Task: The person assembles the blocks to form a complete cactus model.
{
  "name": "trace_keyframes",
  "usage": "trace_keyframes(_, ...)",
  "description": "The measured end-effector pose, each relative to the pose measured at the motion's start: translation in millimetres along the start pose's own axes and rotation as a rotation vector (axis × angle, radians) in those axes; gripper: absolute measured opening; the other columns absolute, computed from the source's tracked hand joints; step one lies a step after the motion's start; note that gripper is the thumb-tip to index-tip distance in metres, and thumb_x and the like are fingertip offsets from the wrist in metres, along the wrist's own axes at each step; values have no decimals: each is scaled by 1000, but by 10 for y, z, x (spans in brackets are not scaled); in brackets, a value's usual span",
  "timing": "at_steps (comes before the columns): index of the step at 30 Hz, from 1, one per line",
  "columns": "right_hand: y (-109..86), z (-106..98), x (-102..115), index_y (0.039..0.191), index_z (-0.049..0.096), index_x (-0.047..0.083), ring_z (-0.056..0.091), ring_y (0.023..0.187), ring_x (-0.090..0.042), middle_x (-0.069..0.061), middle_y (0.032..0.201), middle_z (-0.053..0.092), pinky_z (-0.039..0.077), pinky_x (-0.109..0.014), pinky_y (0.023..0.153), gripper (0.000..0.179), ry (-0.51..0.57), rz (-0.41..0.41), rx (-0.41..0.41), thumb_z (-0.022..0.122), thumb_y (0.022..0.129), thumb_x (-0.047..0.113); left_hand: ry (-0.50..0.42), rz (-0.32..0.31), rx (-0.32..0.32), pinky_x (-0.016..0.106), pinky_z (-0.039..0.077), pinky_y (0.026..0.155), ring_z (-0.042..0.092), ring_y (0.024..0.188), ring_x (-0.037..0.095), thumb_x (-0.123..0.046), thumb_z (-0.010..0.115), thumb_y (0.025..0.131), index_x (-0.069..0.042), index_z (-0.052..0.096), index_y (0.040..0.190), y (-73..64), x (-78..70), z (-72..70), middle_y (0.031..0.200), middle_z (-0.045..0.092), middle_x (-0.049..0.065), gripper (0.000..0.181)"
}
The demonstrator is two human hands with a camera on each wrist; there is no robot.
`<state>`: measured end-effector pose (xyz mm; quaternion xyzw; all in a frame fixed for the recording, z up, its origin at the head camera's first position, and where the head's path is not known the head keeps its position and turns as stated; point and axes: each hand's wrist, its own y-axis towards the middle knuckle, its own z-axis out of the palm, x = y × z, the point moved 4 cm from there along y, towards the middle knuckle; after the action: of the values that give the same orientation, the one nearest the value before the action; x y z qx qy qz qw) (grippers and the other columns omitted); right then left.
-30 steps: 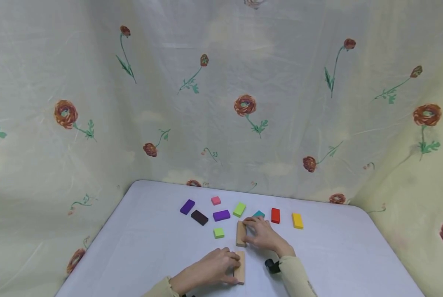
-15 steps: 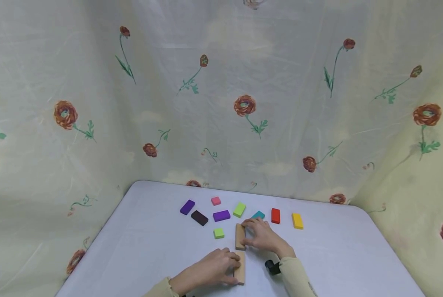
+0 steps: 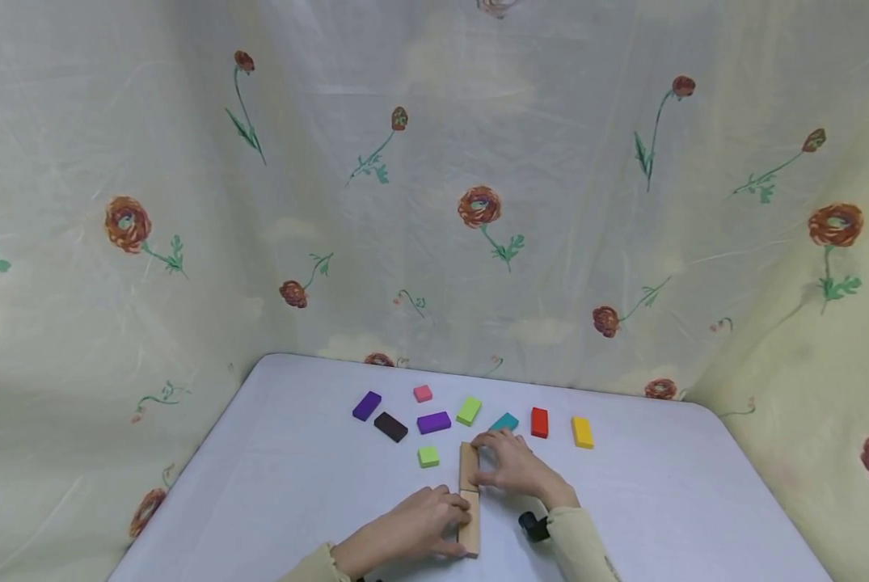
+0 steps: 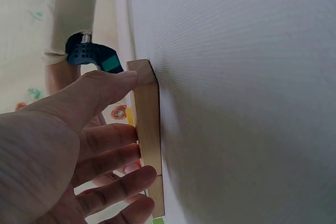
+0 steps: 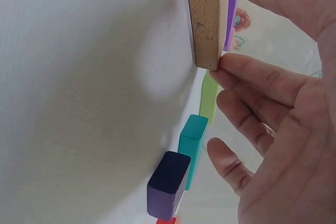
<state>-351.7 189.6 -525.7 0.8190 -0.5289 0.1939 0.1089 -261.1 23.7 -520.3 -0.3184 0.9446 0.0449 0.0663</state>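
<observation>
Two plain wooden blocks lie end to end on the white table in the head view, their short ends meeting. My left hand (image 3: 419,521) pinches the near wooden block (image 3: 469,521), and the left wrist view shows the thumb on its near end and fingers along its side. The far wooden block (image 3: 468,466) is held by my right hand (image 3: 514,467), thumb toward the near end and a fingertip at the far end. In the right wrist view, its corner (image 5: 207,30) sits between thumb and fingers.
Beyond the hands lie coloured blocks: green (image 3: 428,457), black (image 3: 391,427), purple (image 3: 434,422), pink (image 3: 423,394), teal (image 3: 504,423), red (image 3: 539,423) and yellow (image 3: 583,432). A dark purple block (image 5: 169,184) shows in the right wrist view. Flowered cloth (image 3: 434,242) hangs behind the table.
My right hand has drawn the far wooden block toward me and slightly left, closing the gap to the near block. More of the teal block shows. The left hand has stayed in place.
</observation>
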Motion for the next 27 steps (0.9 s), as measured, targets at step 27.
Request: trace_keyframes(27, -206, -182, -120, 123, 59, 14, 51, 113, -27, -1, 118, 59, 48, -49, 95, 50, 261, 32, -137, 78, 81, 34, -39, -20, 9, 22, 50, 85, 58, 103, 4, -51, 70, 82, -23, 71, 115, 25, 31, 21, 122, 64, -10, 43)
